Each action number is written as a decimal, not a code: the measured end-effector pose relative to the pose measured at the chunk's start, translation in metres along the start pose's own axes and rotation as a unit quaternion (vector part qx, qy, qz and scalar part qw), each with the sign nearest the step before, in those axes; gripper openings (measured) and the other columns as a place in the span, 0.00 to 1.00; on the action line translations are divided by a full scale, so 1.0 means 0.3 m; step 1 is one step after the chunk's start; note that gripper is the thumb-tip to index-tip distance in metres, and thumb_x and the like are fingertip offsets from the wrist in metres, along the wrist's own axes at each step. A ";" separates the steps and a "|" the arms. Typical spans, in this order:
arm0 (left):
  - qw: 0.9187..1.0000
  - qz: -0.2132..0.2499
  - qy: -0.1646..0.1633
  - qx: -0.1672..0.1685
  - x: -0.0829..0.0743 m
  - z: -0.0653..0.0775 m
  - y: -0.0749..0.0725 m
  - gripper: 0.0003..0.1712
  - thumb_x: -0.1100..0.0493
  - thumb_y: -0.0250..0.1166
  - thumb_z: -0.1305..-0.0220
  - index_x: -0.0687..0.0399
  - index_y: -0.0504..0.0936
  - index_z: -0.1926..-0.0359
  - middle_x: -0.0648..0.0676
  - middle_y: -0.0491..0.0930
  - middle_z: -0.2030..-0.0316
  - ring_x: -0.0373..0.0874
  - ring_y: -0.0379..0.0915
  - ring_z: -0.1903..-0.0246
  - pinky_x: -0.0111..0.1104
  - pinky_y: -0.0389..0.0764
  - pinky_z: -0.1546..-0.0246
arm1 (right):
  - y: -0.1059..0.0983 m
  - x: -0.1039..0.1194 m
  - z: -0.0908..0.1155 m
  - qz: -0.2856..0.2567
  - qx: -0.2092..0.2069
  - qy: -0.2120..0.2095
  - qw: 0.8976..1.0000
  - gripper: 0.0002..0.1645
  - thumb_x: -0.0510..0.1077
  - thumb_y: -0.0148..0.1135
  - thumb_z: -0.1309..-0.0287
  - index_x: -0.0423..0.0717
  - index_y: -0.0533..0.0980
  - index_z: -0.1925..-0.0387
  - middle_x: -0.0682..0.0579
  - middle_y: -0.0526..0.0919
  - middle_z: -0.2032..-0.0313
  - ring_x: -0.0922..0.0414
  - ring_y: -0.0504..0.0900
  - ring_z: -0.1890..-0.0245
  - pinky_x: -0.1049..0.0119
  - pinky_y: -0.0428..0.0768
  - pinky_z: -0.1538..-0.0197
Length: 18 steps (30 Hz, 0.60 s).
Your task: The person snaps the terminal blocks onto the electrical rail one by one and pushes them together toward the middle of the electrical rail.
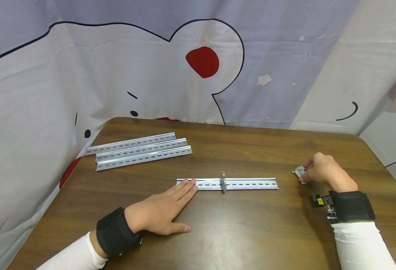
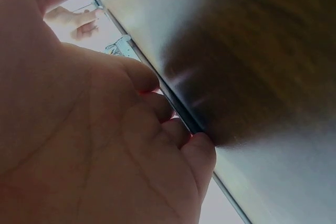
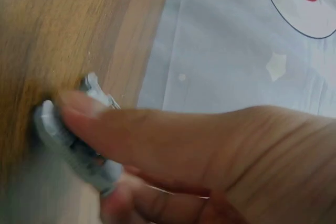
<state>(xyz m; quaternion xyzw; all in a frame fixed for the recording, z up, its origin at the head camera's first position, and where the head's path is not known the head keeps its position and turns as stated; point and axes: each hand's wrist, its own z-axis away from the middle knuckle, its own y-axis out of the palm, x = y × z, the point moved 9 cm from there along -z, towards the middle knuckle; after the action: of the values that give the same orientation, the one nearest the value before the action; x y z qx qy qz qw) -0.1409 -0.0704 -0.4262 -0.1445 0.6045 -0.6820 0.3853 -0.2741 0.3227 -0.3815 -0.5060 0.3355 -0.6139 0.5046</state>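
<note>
Flat on the left end of a slotted metal DIN rail (image 1: 252,184) lie the fingertips of my left hand (image 1: 162,210), fingers straight and thumb spread out on the table. A thin grey terminal block (image 1: 223,182) stands upright across the rail near its middle. Well to the right of the rail, my right hand (image 1: 324,170) pinches another small grey terminal block (image 1: 299,171) close over the table. The right wrist view shows the thumb over this held block (image 3: 73,148), which is slightly blurred and partly hidden by the thumb.
Several more slotted DIN rails (image 1: 143,156) lie side by side at the back left of the wooden table (image 1: 238,232). Behind the table's far edge hangs a printed curtain (image 1: 268,48). Each wrist wears a black strap (image 1: 352,206).
</note>
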 end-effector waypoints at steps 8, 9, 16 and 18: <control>1.000 0.002 -0.001 0.002 -0.002 0.001 -0.003 0.56 0.31 0.55 0.35 0.53 0.38 0.22 0.53 0.29 0.23 0.49 0.28 0.24 0.44 0.55 0.29 | -0.031 0.026 0.017 -0.006 -0.030 -0.013 0.999 0.13 0.45 0.74 0.53 0.40 0.81 0.69 0.50 0.83 0.72 0.51 0.77 0.70 0.61 0.73 0.73; 1.000 0.002 -0.001 0.003 -0.001 0.001 -0.003 0.56 0.31 0.55 0.35 0.53 0.38 0.22 0.53 0.29 0.23 0.49 0.28 0.24 0.45 0.55 0.29 | -0.032 0.028 0.016 -0.005 -0.033 -0.018 0.999 0.12 0.45 0.74 0.53 0.41 0.81 0.70 0.50 0.83 0.73 0.51 0.77 0.71 0.61 0.72 0.73; 1.000 0.005 -0.001 0.004 0.000 0.000 0.000 0.55 0.30 0.54 0.35 0.52 0.38 0.22 0.53 0.29 0.23 0.49 0.28 0.24 0.45 0.56 0.30 | -0.033 0.059 0.015 0.003 -0.048 -0.051 0.998 0.08 0.47 0.75 0.56 0.47 0.85 0.76 0.54 0.85 0.74 0.54 0.77 0.72 0.63 0.72 0.73; 1.000 0.005 -0.001 0.004 -0.001 0.000 0.001 0.56 0.30 0.54 0.35 0.52 0.38 0.22 0.53 0.29 0.23 0.49 0.28 0.24 0.45 0.56 0.30 | -0.034 0.070 0.017 0.004 -0.047 -0.058 0.997 0.07 0.47 0.75 0.57 0.48 0.86 0.77 0.54 0.86 0.74 0.55 0.77 0.72 0.63 0.71 0.73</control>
<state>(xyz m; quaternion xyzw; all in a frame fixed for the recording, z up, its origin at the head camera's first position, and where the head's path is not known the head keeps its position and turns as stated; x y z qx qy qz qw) -0.1407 -0.0702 -0.4263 -0.1407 0.6025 -0.6820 0.3900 -0.2718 0.3057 -0.3649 -0.5626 0.3362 -0.5652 0.5010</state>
